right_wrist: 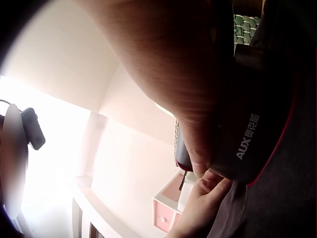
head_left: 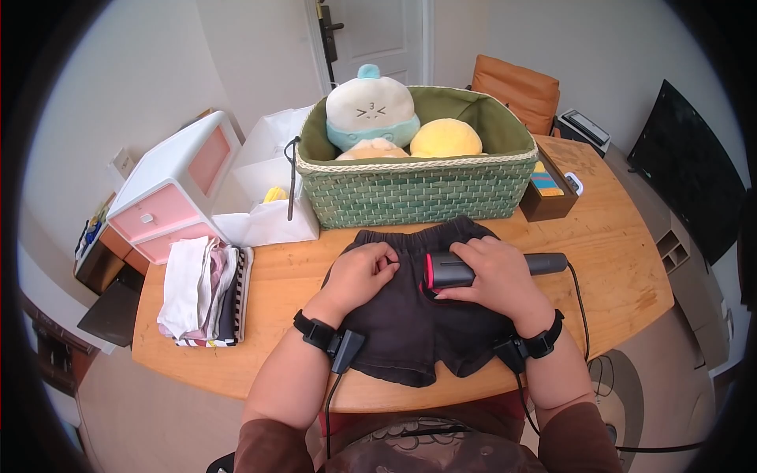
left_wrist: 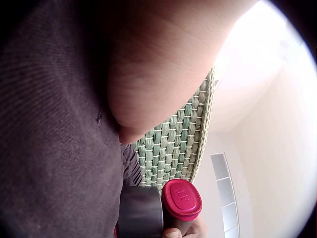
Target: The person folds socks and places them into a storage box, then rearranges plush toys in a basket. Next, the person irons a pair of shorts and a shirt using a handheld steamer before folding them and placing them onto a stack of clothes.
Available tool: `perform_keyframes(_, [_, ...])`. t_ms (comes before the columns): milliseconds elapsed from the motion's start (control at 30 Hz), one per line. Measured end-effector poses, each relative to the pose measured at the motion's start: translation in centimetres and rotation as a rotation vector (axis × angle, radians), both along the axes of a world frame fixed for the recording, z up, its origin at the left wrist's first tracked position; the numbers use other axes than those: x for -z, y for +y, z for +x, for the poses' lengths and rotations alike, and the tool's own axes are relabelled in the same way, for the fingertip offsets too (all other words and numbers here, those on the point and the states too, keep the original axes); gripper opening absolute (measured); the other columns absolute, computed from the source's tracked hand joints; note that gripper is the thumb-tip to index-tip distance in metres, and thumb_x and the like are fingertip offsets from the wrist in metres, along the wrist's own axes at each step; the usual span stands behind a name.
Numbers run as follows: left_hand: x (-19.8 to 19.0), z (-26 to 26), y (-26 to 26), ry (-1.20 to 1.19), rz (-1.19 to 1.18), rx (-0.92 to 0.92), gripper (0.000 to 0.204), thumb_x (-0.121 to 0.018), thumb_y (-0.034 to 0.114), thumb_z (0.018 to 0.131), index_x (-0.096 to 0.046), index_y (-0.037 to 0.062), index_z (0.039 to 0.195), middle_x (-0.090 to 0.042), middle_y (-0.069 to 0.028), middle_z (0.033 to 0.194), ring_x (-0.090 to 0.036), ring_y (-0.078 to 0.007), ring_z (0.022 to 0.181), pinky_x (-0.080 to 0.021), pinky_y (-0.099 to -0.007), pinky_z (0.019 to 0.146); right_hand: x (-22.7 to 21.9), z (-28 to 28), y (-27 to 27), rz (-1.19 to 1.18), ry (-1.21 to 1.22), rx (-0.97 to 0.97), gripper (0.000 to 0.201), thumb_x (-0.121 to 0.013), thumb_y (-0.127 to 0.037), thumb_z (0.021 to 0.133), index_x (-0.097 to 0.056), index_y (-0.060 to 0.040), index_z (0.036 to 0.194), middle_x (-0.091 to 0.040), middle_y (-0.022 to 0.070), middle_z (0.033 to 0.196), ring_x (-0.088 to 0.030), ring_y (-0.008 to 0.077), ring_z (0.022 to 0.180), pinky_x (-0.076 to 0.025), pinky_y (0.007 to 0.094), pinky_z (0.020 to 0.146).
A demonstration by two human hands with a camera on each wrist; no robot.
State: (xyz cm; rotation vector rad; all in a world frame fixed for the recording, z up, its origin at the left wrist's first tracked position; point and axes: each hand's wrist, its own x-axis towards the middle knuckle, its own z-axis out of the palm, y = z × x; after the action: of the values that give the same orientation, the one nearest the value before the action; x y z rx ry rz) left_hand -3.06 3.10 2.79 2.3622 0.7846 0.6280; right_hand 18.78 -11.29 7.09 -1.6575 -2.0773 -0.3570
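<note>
A pair of dark shorts (head_left: 394,315) lies spread on the table, its elastic waistband toward the basket. My right hand (head_left: 493,272) grips a dark grey handheld garment steamer (head_left: 544,263) with red trim, thumb on the near side and fingers over the top. Its head rests against the right part of the shorts. In the right wrist view the steamer (right_wrist: 247,144) shows AUX lettering; in the left wrist view its red cap (left_wrist: 182,198) shows. My left hand (head_left: 359,272) rests on the shorts' upper left, curled fingers and thumb pinching the cloth near the waistband.
Behind the shorts stands a green woven basket (head_left: 410,193) holding plush toys (head_left: 371,110). Folded clothes (head_left: 201,292) lie at left, beside a white and pink drawer box (head_left: 169,181) and a white bin (head_left: 272,221). A brown box (head_left: 548,201) stands at right. The steamer's cord (head_left: 583,307) drops over the table edge.
</note>
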Motion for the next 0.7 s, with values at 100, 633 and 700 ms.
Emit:
perform_keyframes(100, [-0.08,-0.02,-0.08,0.006,-0.002,-0.007,0.012,-0.070,0.016,0.086,-0.067,0.0070,0.093,-0.060,-0.0030,0.070,-0.056,-0.0144,0.061,-0.046,-0.0295,0.059,0.05,-0.01,0.03,-0.003,-0.002,0.001,0.064,-0.080,-0.056,0.064,-0.066,-0.0067,0.103,-0.063,0.0070,0.084,-0.061,0.0253,0.081,-0.051,0.0366,0.071])
perform_keyframes(633, [0.01,-0.03,-0.03,0.005,0.005,0.002,0.012,-0.070,0.015,0.085,-0.067,0.0068,0.093,-0.059,-0.0029,0.070,-0.056,-0.0144,0.061,-0.046,-0.0297,0.058,0.02,-0.07,-0.01,-0.004,0.008,0.006,0.063,-0.081,-0.054,0.063,-0.066,-0.0073,0.103,-0.062,0.0068,0.084,-0.061,0.0257,0.081,-0.051,0.0368,0.071])
perform_keyframes(700, [0.08,-0.03,0.01,0.008,0.007,0.003,0.012,-0.070,0.015,0.085,-0.067,0.0068,0.093,-0.059,-0.0029,0.070,-0.056,-0.0143,0.061,-0.046,-0.0296,0.058,0.01,-0.06,0.01,-0.003,0.008,0.006,0.063,-0.081,-0.054,0.064,-0.066,-0.0073,0.103,-0.062,0.0068,0.084,-0.061,0.0258,0.081,-0.051,0.0368,0.071])
